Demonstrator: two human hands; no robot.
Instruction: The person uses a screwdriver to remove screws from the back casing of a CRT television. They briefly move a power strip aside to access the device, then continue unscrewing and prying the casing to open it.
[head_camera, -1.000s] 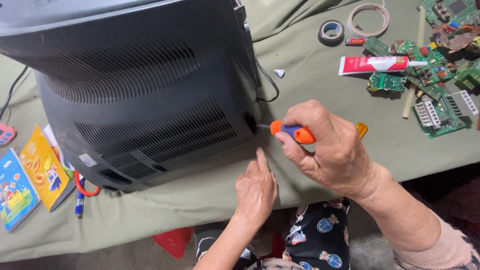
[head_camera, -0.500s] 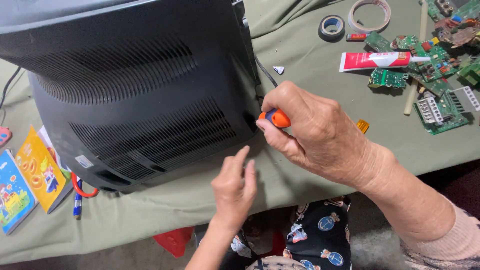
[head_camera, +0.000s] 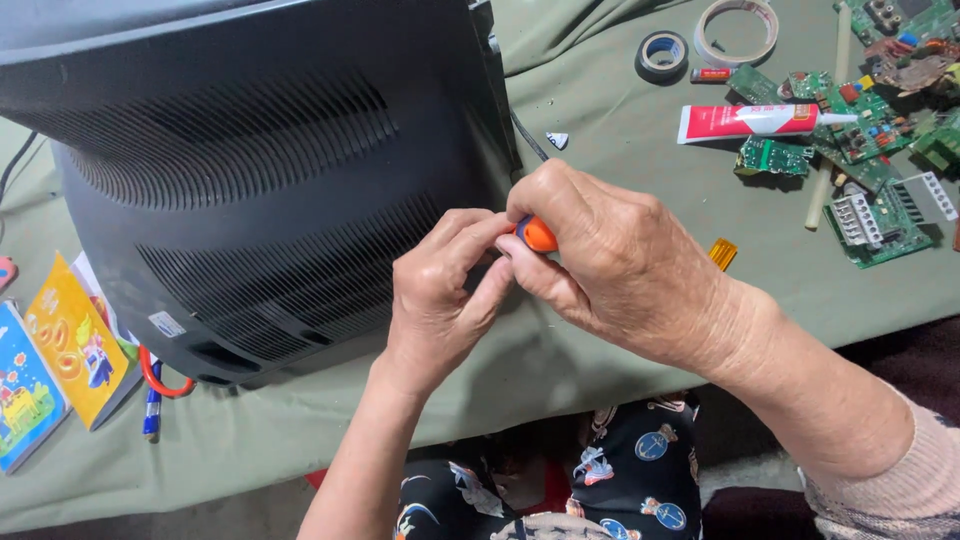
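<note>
Right hand (head_camera: 610, 265): was wrapped around an orange-handled screwdriver (head_camera: 538, 235), fingers clamped on the handle; only a bit of orange showed between the fingers.
Left hand (head_camera: 440, 295): fingers were curled in, tips touching the screwdriver and the right hand's fingers, pinching near the tool's front end. Shaft and tip were hidden, so I couldn't tell what they met.
Screwdriver: sat at the lower right edge of the TV back (head_camera: 270, 190), just beside the casing.
TV: big dark grey shell with vent slats, lying on the tabletop (head_camera: 620, 130) under a green cloth.
Right side of tabletop: red-and-white tube (head_camera: 750, 122), several green circuit boards (head_camera: 875, 215), a wooden stick (head_camera: 822, 195), a small yellow part (head_camera: 723, 253).
Top right: black tape roll (head_camera: 661, 55) next to a pale tape roll (head_camera: 737, 28).
Left edge: colourful booklets (head_camera: 55, 360), a blue pen (head_camera: 151, 413) and a red loop (head_camera: 160, 375) poking out from under the TV.
Bottom: dark patterned clothing (head_camera: 600, 480) at the person's lap.
</note>
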